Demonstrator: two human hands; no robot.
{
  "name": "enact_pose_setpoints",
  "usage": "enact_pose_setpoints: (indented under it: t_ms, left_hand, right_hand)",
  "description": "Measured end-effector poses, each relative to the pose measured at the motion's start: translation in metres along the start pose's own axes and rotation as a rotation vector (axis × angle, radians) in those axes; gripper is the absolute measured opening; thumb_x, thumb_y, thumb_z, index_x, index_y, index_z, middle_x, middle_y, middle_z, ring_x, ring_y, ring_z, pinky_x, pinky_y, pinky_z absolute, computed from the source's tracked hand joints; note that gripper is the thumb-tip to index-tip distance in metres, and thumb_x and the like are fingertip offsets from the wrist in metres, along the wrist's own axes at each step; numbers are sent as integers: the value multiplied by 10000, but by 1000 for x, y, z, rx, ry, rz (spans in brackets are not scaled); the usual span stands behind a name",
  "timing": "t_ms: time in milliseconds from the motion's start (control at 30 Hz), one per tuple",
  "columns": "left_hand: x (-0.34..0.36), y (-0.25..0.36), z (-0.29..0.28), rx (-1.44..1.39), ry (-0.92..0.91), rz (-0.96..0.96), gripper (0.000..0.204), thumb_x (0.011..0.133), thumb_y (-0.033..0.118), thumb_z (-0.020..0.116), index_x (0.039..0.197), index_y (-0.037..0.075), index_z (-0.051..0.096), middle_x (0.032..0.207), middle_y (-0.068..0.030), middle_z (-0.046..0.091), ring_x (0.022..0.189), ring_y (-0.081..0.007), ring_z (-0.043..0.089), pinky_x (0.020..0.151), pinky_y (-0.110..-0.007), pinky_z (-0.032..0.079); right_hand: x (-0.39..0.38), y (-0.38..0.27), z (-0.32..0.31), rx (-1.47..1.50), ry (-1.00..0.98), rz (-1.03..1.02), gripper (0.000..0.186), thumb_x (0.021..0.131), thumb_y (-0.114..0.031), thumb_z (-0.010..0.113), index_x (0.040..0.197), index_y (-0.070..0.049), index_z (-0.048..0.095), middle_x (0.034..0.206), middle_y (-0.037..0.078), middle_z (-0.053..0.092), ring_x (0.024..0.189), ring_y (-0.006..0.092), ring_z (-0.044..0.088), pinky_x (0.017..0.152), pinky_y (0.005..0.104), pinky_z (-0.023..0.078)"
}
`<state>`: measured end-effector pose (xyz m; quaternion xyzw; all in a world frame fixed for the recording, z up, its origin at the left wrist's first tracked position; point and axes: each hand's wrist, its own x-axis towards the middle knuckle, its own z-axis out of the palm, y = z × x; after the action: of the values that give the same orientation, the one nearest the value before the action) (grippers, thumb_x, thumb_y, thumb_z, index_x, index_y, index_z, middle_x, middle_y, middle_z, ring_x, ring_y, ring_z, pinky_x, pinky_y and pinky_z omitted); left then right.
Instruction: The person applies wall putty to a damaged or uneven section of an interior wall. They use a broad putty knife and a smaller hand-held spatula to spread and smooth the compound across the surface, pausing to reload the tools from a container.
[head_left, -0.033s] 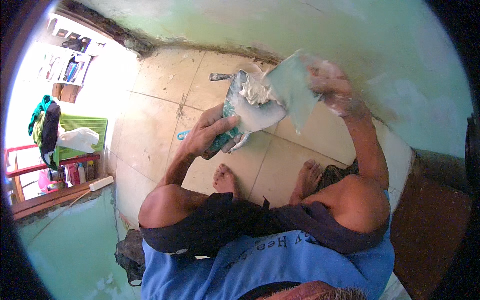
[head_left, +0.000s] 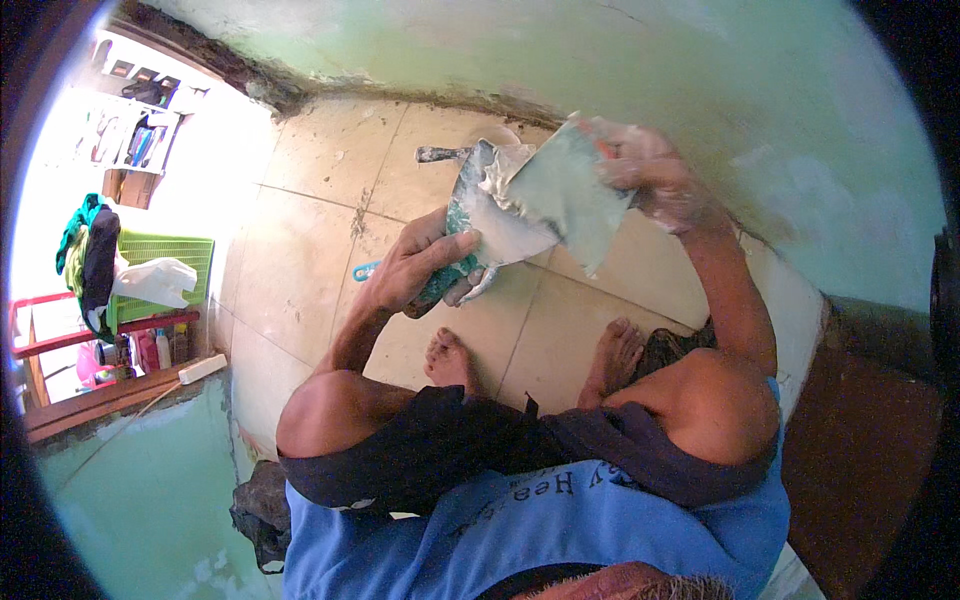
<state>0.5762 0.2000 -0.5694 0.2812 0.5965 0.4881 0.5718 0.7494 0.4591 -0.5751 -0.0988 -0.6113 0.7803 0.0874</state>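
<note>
My left hand [head_left: 420, 258] grips a teal, putty-smeared spreader [head_left: 510, 230] with a pale blob of putty [head_left: 500, 175] on it; a blue handle [head_left: 365, 271] pokes out beside my fingers. My right hand [head_left: 650, 175], white with putty and blurred, holds a wide pale green scraper blade [head_left: 572, 200] that overlaps the putty and the spreader's right side. Behind them, a tool's dark, spattered handle [head_left: 440, 154] lies by a pale round container [head_left: 495, 137], partly hidden.
I squat on tiled floor [head_left: 320, 180] beside a green wall [head_left: 720, 80]. At left are a green crate [head_left: 170, 255] with cloths [head_left: 100, 265], a red rail [head_left: 60, 338] and shelves. A black bag [head_left: 262, 515] and brown panel [head_left: 860, 440] lie near me.
My right hand and its blade have shifted left over the putty, covering more of the blob. My left hand and the spreader are almost where they were.
</note>
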Motion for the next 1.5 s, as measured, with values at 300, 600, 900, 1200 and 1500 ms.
enact_pose_setpoints:
  t_ms: [300, 600, 900, 1200, 1500]
  left_hand:
    - [7, -15, 9, 216, 151, 61, 380, 979, 280, 527, 1211, -22, 534, 964, -58, 635, 842, -137, 564, 754, -290, 474]
    - [17, -32, 7, 218, 129, 101, 372, 979, 280, 528, 1201, -19, 533, 940, -43, 615, 845, -120, 548, 754, -284, 464]
    - [23, -26, 14, -144, -10, 48, 321, 974, 294, 533, 1108, 2, 512, 822, -84, 610, 542, -114, 549, 468, -248, 431]
    - [15, -7, 12, 158, 266, 132, 305, 1011, 286, 482, 1146, 14, 516, 785, -44, 568, 641, -98, 548, 545, -255, 442]
    - [41, -10, 16, 946, 343, 540, 535, 949, 52, 503, 1457, 138, 363, 1102, -212, 496, 849, -405, 575, 697, -458, 494]
  right_hand:
    - [10, 50, 24, 278, 162, 114, 640, 844, -336, 662, 1352, -3, 462, 1183, 23, 606, 961, 70, 614, 717, 278, 567]
    - [19, 67, 15, 290, 383, 109, 440, 900, -246, 623, 1265, -30, 506, 1043, 1, 593, 850, 102, 589, 702, 221, 482]
    - [3, 115, 10, -719, 481, -598, 239, 932, -163, 637, 1069, -15, 509, 951, 97, 637, 909, 213, 662, 824, 380, 553]
    - [-19, 109, -22, -888, 565, -205, 112, 896, -87, 611, 964, -18, 554, 851, 93, 650, 703, 200, 662, 682, 336, 575]
    - [-28, 65, 17, 340, 346, 132, 217, 823, -163, 666, 946, -7, 580, 768, 42, 620, 609, 151, 608, 520, 324, 535]
